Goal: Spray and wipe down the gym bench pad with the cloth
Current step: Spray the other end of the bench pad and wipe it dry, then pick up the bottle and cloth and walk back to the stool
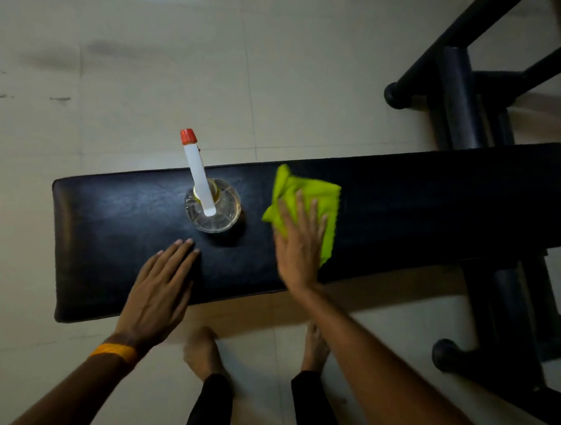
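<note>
Wiping appears to be the step in hand: the right hand [298, 245], grip flat and open, presses the cloth [322, 198] on the surface [435, 201]. The spray bottle [212, 208] stands at the cloth's nine o'clock. The left hand [161, 287] rests open, empty. The next move probably calls for sweeping toward three o'clock.

1. Clear plastic spray bottle [212, 208] stands on long black padded bench pad [109, 236].
2. Green microfibre cloth [319, 195] on pad, 3 o'clock of bottle; right hand [298, 249] flat atop.
3. Left hand [161, 287] on pad, 7 o'clock of bottle.

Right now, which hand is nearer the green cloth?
Right. The right hand presses flat on the cloth; the left hand rests on the bench pad well to its left, near the spray bottle.
</note>
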Demonstrator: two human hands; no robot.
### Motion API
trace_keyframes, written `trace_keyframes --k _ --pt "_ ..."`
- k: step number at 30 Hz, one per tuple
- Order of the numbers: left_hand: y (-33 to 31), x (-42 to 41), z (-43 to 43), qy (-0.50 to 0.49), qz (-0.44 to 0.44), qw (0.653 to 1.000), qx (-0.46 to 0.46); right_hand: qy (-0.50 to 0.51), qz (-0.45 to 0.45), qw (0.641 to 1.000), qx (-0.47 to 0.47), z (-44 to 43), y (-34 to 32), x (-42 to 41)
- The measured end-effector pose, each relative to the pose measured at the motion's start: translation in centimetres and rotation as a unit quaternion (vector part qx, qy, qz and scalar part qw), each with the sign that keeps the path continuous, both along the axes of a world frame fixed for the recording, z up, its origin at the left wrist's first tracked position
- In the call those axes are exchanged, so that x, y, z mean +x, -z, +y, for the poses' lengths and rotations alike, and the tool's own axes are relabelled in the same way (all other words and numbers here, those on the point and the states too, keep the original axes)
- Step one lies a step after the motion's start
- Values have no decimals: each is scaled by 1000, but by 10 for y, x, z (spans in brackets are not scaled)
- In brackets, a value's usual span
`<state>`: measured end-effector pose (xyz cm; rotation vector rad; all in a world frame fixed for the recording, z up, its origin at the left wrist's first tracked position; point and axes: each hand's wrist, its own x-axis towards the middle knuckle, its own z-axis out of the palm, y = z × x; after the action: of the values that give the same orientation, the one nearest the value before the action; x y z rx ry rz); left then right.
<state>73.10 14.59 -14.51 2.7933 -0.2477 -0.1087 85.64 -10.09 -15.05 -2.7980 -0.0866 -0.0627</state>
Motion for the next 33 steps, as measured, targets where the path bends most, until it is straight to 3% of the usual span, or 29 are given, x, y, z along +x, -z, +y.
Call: trace_keyframes --k 3,5,7,11,17,22,28,33 --pt "-9 12 0 -42 14 998 -44 -177 16 984 -5 -1 5 -46" --pt "-17 22 -1 -109 31 989 -92 -229 -4 973 -13 -27 12 -29" --pt "-26 33 -3 -159 43 976 -143 -191 -11 981 -14 -51 14 -1" --pt "-48 63 -16 -206 24 950 -234 22 9 1000 16 -31 2 -8" --pt "-90 108 -53 -276 -18 896 -348 -147 64 985 57 -45 -10 -40" --pt "-110 136 -77 -321 -39 882 -344 -13 112 988 103 -75 -54 -10" --pt "-143 138 -124 -285 -19 878 -384 72 102 980 158 -114 -117 1" --pt "-219 140 -185 -232 -19 879 -415 119 67 974 178 -149 -193 -4"
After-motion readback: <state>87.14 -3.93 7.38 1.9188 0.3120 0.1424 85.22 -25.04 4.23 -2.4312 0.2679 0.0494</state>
